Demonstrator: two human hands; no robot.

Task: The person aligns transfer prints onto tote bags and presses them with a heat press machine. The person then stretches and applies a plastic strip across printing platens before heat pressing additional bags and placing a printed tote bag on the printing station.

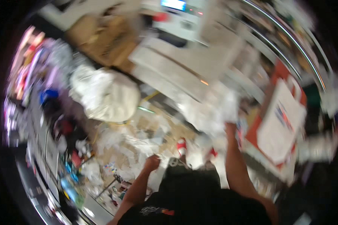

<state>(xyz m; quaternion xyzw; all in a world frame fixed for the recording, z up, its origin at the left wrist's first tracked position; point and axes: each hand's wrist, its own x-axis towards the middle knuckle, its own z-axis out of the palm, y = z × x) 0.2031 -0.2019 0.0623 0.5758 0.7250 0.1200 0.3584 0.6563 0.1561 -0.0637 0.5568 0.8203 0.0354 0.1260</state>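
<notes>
My right hand [231, 128] is stretched forward, its fingers closed at the edge of a bunched, whitish see-through plastic bag [210, 108]. The bag hangs beside the front edge of a pale work table [169, 71]. Lower and to the left, my left hand [152, 162] is curled beside my body above the littered floor; whatever its fingers may hold is too blurred to make out. Motion smears the whole picture.
A large white sack [103, 93] stands left of the table, near brown cardboard [109, 43]. Scraps of plastic [127, 146] cover the floor. To the right, a white printed bag [281, 120] lies on an orange-red surface [264, 108]. Cluttered shelving [45, 142] runs along the left.
</notes>
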